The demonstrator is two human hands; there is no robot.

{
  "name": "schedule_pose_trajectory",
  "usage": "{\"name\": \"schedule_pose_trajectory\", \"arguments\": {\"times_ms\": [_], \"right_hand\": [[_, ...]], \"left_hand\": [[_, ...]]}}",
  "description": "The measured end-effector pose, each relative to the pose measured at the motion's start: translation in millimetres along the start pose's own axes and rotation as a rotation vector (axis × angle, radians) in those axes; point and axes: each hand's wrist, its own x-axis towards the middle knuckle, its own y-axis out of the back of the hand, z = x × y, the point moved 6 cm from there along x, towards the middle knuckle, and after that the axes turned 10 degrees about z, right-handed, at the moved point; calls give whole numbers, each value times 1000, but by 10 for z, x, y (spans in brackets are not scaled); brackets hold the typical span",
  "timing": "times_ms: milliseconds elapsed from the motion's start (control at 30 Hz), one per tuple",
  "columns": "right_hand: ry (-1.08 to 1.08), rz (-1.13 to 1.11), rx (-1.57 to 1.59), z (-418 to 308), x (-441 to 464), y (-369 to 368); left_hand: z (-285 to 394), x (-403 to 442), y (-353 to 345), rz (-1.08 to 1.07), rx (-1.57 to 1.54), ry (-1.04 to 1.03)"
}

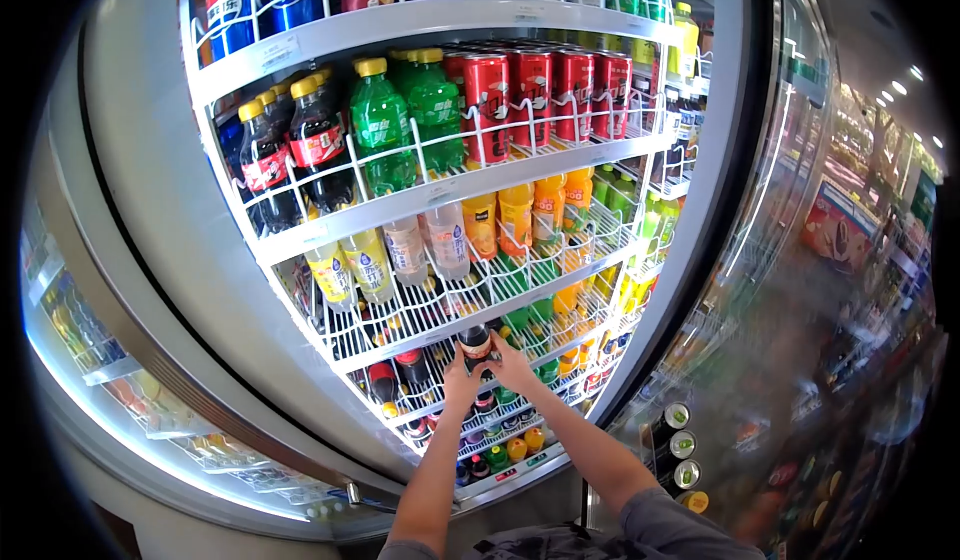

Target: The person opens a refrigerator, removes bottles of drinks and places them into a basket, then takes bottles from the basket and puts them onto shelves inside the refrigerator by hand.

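Observation:
Both hands are in front of a lower wire shelf (400, 345) of an upright drinks cooler. Between them is a small dark bottle (474, 338) with a black top and a light band on its label. My left hand (461, 382) is closed around its left side, and my right hand (512, 366) grips it from the right. The fingers partly cover the label. Dark bottles with red labels (411, 363) lie or stand left of my hands on the shelf below. Green bottles show behind the right hand.
Higher shelves hold cola bottles (318, 140), green soda bottles (381, 125), red cans (487, 105) and orange juice bottles (515, 217). White wire guards (535, 120) run along the shelf fronts. A glass door (760, 290) stands at the right. Several black cans (680, 445) are low right.

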Motion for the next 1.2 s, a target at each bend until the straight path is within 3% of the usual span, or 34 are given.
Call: {"name": "schedule_pose_trajectory", "arguments": {"times_ms": [133, 233, 300, 367, 400, 467, 667, 733, 800, 867, 933, 1033, 1133, 1200], "right_hand": [[-4, -29, -42, -27, -79, 18], [-28, -1, -26, -19, -115, 7], [-20, 8, -45, -70, -151, 23], [-130, -66, -72, -142, -171, 24], [-159, -95, -38, -97, -184, -5], [-70, -56, 4, -73, -217, -6], [-130, 14, 47, 76, -386, 32], [-146, 34, 81, 39, -470, 54], [-12, 83, 38, -115, -493, 132], [-75, 52, 15, -183, -499, 171], [-124, 55, 60, -130, -502, 168], [-134, 75, -51, -43, -485, 204], [-164, 112, 75, 153, -519, 155], [-89, 165, -51, 259, -501, 234]], "left_hand": [[14, -159, -4, 69, -24, 37], [30, -250, -13, -49, 73, 49], [42, -314, 27, -5, 36, 19], [-29, -330, -6, 51, 19, -44], [16, -312, 31, -17, -3, 21], [64, -315, 93, 7, 27, -45], [126, -503, 183, 68, 80, -67], [97, -559, 190, 35, 36, 38], [143, -578, 233, 58, 38, 99], [179, -601, 274, 0, 37, 193], [163, -591, 307, 23, 71, 183], [87, -558, 320, -13, -33, 1], [-121, -601, 276, -141, -36, 118], [-170, -628, 286, -127, -73, 80]]}}
